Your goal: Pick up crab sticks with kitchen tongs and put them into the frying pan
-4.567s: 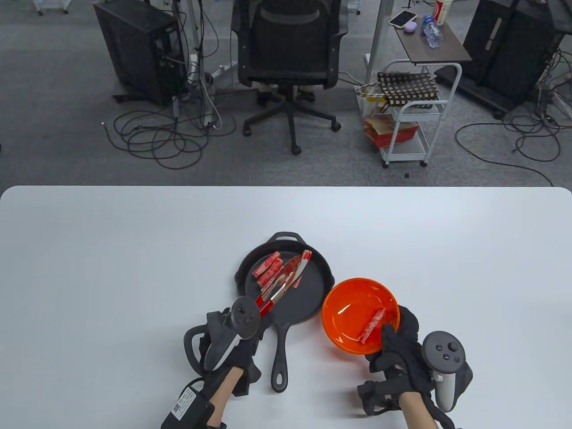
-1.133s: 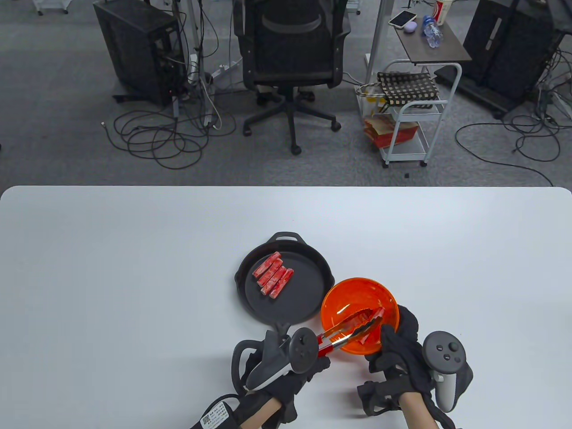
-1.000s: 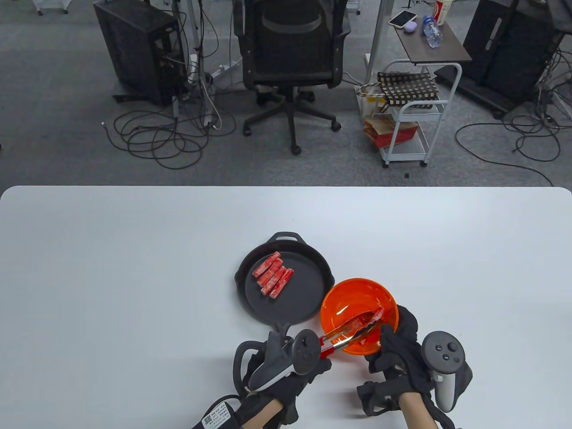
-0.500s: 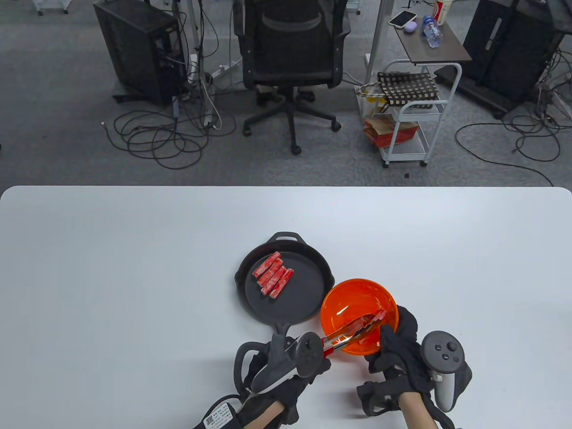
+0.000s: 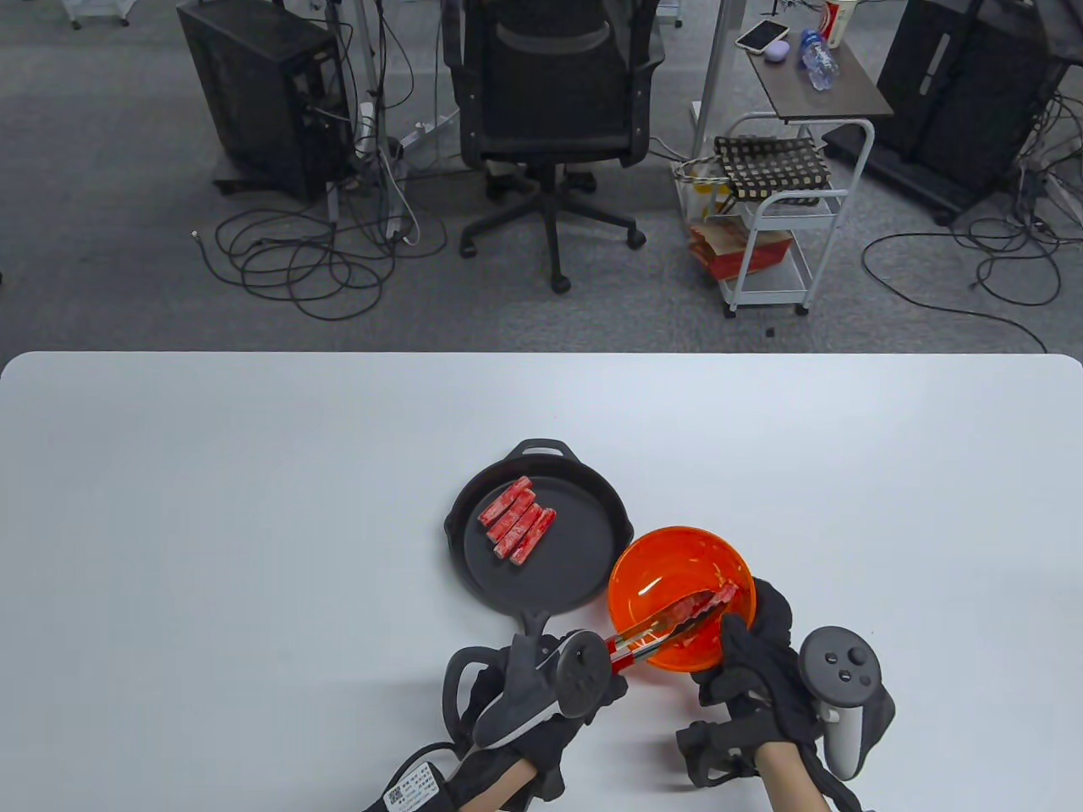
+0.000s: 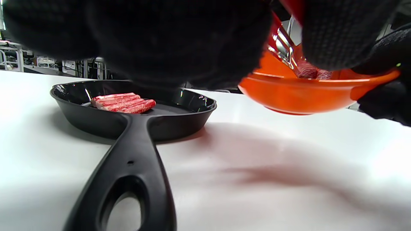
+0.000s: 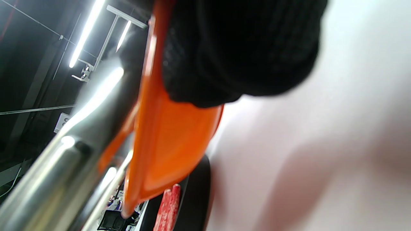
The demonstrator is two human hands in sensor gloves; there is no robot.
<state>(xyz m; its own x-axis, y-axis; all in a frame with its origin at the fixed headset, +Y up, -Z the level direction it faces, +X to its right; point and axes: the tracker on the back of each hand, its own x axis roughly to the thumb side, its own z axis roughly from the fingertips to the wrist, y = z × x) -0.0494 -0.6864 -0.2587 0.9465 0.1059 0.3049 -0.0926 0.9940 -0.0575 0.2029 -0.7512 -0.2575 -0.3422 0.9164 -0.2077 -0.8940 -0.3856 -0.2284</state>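
A black frying pan (image 5: pixel 584 558) sits mid-table with several crab sticks (image 5: pixel 517 529) side by side in its left half; the left wrist view shows the same crab sticks (image 6: pixel 123 103) in the pan (image 6: pixel 179 115). My right hand (image 5: pixel 744 651) grips the near rim of an orange bowl (image 5: pixel 651 567), which is tilted and lifted. My left hand (image 5: pixel 541 694) holds red-handled kitchen tongs (image 5: pixel 660 630) reaching into the bowl, their tips closed around the last crab stick (image 5: pixel 715 596). The right wrist view shows the bowl (image 7: pixel 167 134) under my gloved fingers and a blurred metal tong arm (image 7: pixel 57 160).
The pan's long handle (image 5: pixel 533 630) points toward me, partly under my left hand. Beyond the white table's (image 5: pixel 254 507) far edge are an office chair (image 5: pixel 550 101), a white trolley (image 5: pixel 778 220), computer cases and loose cables on the floor.
4.6 s ago the tongs laid a crab stick in the pan. My left hand has since moved right to the bowl, and over the last second the tongs closed on the remaining stick.
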